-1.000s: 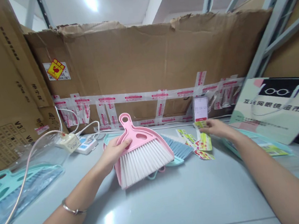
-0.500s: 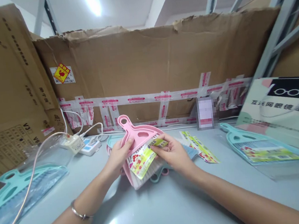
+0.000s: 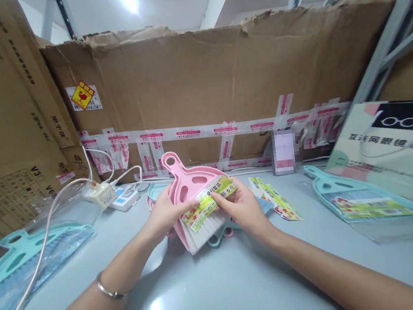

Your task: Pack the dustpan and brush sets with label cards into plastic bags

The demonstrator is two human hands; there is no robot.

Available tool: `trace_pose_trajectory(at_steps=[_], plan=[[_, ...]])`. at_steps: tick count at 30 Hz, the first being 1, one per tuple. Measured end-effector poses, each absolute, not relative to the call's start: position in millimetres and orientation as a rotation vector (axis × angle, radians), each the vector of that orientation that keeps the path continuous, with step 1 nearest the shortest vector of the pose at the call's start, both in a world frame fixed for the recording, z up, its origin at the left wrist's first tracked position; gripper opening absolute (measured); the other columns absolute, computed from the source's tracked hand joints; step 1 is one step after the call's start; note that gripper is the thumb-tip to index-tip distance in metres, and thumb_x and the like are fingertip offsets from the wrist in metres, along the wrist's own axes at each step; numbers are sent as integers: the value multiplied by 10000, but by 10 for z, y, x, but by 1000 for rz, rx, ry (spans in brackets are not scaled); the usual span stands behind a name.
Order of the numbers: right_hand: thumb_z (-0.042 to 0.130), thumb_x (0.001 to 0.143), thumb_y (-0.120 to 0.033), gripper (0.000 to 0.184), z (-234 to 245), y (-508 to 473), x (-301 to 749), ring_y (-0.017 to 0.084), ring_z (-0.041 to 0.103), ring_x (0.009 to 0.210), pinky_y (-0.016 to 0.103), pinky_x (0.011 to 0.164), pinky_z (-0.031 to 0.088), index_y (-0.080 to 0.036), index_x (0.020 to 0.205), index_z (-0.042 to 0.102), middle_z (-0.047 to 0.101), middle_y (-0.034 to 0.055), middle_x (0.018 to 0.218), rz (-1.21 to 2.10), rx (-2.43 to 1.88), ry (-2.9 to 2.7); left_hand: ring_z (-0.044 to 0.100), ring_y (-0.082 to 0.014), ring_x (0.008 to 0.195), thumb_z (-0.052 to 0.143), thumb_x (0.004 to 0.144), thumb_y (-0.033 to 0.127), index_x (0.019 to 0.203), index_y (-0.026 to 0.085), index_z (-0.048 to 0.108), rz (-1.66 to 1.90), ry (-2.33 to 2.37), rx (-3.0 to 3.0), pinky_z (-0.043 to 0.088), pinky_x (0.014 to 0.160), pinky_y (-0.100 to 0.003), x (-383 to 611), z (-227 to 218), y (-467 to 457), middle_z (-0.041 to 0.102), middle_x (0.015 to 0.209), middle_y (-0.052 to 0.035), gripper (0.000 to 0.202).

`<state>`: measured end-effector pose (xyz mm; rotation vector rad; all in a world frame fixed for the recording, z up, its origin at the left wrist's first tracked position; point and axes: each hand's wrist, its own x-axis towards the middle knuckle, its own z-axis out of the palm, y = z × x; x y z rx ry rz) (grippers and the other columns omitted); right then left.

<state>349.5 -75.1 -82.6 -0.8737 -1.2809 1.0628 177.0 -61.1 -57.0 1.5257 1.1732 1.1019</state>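
Observation:
In the middle of the head view a pink dustpan (image 3: 184, 178) is tilted, its looped handle pointing up and left. A brush with white bristles (image 3: 204, 234) rests in it. My left hand (image 3: 166, 213) grips the dustpan's left side, its thumb pressing on a yellow-green printed label card (image 3: 207, 205). The card lies flat across the brush. My right hand (image 3: 242, 204) is closed on the card's right end; its fingers behind are hidden. Under and behind the held set lie more pink and teal dustpans, with a teal handle loop (image 3: 215, 242) showing.
Loose label cards (image 3: 277, 200) lie right of my hands. Bagged teal dustpan sets lie at the left (image 3: 13, 261) and right (image 3: 367, 194). A power strip (image 3: 125, 198) with cables sits back left. A large cardboard box (image 3: 198, 81) stands behind; a paper bag (image 3: 388, 149) leans at right.
The label card has gone from sticking out at an angle to lying flatter across the brush. My left thumb has moved from the dustpan onto the card.

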Motion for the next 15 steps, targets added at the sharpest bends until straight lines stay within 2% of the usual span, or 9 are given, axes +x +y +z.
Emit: trace_pose_trajectory(at_steps=[4, 7, 10, 12, 15], plan=[[687, 709, -359, 273, -761, -790, 3580, 80, 521, 539, 197, 481, 431, -210, 791, 473, 567, -47, 702, 951, -835, -1242, 648, -244, 873, 765, 583, 294, 1043, 164, 554, 1116, 1164, 1499, 522, 735, -336, 1731, -559, -588, 673, 1002, -97, 522], [694, 700, -390, 330, -746, -821, 3664, 51, 376, 479, 179, 446, 323, -202, 666, 425, 422, -80, 573, 791, -822, -1149, 644, -203, 644, 743, 612, 322, 1055, 165, 566, 1098, 1194, 1470, 504, 557, -297, 1690, -528, -590, 690, 827, -69, 503], [702, 678, -449, 413, -825, -823, 3664, 46, 281, 439, 184, 402, 244, -207, 648, 369, 335, -97, 528, 870, -873, -1061, 573, -171, 458, 722, 630, 385, 1076, 161, 571, 1050, 1184, 1464, 394, 374, -257, 1670, -497, -609, 682, 742, -60, 522], [735, 631, -464, 444, -905, -815, 3605, 47, 286, 426, 184, 378, 227, -216, 687, 371, 359, -103, 537, 993, -929, -973, 586, -179, 481, 727, 622, 378, 1081, 163, 572, 1059, 1163, 1448, 393, 369, -255, 1680, -476, -626, 687, 770, -67, 530], [774, 585, -444, 446, -974, -812, 3487, 69, 410, 467, 195, 403, 331, -222, 780, 439, 494, -85, 605, 1141, -994, -839, 653, -215, 679, 746, 598, 302, 1072, 166, 566, 1131, 1128, 1396, 504, 525, -286, 1719, -457, -641, 693, 866, -76, 526]])
